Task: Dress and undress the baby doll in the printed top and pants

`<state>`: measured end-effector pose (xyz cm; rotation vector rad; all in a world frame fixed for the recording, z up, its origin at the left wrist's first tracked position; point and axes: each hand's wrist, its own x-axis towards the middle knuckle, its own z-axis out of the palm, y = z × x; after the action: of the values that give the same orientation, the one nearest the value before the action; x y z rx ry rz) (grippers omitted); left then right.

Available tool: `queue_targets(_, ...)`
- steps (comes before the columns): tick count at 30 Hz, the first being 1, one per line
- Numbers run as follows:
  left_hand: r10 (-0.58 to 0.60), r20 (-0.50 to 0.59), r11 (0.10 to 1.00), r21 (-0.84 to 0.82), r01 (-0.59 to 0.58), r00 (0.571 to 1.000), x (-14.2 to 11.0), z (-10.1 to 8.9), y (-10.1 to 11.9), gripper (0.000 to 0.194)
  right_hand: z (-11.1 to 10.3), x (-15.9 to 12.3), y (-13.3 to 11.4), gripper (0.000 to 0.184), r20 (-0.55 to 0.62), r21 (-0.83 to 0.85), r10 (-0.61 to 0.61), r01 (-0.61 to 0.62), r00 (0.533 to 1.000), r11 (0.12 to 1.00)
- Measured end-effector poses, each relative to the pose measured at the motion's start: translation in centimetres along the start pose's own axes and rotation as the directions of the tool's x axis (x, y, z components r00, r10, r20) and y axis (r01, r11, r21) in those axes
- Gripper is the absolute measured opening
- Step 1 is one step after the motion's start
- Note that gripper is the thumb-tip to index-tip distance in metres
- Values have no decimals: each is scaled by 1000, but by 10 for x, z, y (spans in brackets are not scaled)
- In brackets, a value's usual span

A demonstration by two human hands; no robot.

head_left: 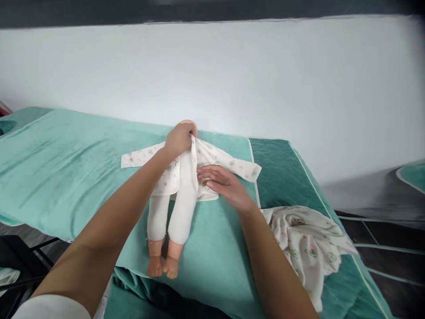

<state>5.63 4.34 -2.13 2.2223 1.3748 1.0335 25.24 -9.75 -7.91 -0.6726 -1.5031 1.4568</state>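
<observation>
A baby doll [184,199] with a white cloth body lies on its back, its feet toward me. It wears a white printed baby jacket [168,181], open down the front, with both sleeves spread sideways. At the doll's neck, my left hand [181,138] is closed on the jacket's front edge near the collar and hides most of the head. My right hand [221,181] lies beside the doll's torso, fingers stretched out against the jacket's front panel on the right. The doll's arms cannot be seen.
A crumpled white printed cloth [305,248] lies to the right, by my right forearm. Beneath everything is a bed with a light green cover [83,168] and a darker green quilted part [275,177]. A white wall [212,75] rises behind it.
</observation>
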Motion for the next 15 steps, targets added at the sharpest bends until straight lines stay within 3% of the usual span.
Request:
queue_targets(3,-77,-51,996,30,79,996,-7,-2,-10,20,2,1,4,30,-55,-132,-42,35,998,991)
queue_targets(5,-118,-64,993,-37,116,991,-13,-3,-10,19,6,1,6,37,-49,-314,-92,72,995,947)
queue_targets(9,-177,-26,971,-167,170,984,-23,-8,-3,15,12,-2,7,61,37,-678,-193,166,981,716)
queue_targets(10,-178,-17,968,-181,172,984,-26,-9,-2,14,13,-3,7,56,44,-727,-198,168,979,666)
queue_targets(13,-174,4,962,-215,171,985,-29,-13,-2,13,16,-5,5,16,41,-814,-176,135,984,565)
queue_targets(15,-179,15,955,-240,177,984,-30,-14,-4,14,24,-5,4,17,44,-835,-257,176,966,521)
